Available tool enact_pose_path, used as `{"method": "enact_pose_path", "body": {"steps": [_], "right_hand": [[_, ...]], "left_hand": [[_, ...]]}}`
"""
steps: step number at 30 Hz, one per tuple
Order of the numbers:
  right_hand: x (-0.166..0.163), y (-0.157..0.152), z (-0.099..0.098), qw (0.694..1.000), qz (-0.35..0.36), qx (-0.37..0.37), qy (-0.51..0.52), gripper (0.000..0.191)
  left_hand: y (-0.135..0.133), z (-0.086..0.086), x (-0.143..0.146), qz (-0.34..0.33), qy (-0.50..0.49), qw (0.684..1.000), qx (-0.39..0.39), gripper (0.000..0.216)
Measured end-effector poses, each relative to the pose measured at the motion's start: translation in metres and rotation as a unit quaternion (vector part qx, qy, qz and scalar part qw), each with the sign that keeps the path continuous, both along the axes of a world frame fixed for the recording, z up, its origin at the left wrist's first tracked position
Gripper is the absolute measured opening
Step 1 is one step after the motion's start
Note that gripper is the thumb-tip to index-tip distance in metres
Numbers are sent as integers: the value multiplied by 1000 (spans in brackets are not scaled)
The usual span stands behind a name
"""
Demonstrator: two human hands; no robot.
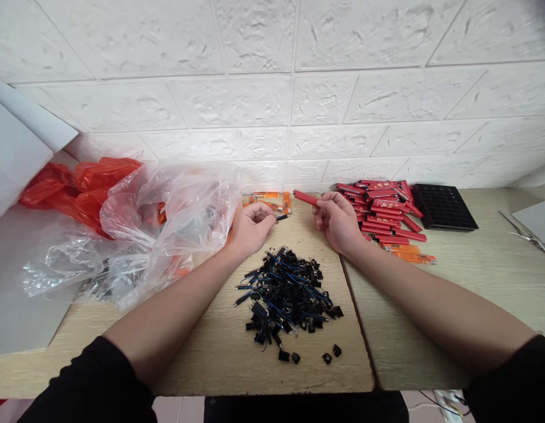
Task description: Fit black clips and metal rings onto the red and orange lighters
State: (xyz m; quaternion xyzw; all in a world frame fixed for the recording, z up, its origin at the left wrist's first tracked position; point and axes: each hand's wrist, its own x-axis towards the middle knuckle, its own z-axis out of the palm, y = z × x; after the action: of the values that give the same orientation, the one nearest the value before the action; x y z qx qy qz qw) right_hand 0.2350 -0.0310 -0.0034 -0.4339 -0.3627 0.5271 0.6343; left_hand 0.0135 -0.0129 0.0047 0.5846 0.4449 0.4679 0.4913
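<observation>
A white brick-patterned wall (pixel 228 103) stands behind the table (pixel 201 352).

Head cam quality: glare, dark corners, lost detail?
Head view: white glints on the clear plastic; head view: top-right corner darkens over the white wall; head view: piled black parts blend together, fine detail hard to read.

A white wall (pixel 329 35) of rough, brick-like blocks rises behind the pale wood-grain table (pixel 210 352), which a dark seam (pixel 358 317) divides. Soft light falls on both. Below the table shows some floor (pixel 190 409), probably pinkish tile.
</observation>
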Motion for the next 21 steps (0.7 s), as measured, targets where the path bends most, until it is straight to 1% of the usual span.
{"method": "enact_pose_path", "body": {"steps": [4,8,11,14,16,18,21], "right_hand": [[0,-2,2,999,37,29,-21,35],[-1,-5,0,992,66,66,-84,21],[-2,-9,-2,983,83,73,-149,26],[-5,-14,-3,972,93,92,-193,26],[-6,-15,-3,968,101,117,-196,30],[-7,-16,-3,967,120,140,-178,36],[-7,-16,-4,966,148,145,-152,42]], "left_hand": [[-1,2,0,-7,-6,1000,-6,6],[-1,2,1,-19,13,1000,-8,7],[-2,2,1,-27,30,999,0,7],[-3,1,1,-36,35,999,16,8],[-3,1,1,-45,35,998,24,9],[-4,0,1,-55,35,998,27,11],[-4,0,1,-73,39,996,29,11]]}}
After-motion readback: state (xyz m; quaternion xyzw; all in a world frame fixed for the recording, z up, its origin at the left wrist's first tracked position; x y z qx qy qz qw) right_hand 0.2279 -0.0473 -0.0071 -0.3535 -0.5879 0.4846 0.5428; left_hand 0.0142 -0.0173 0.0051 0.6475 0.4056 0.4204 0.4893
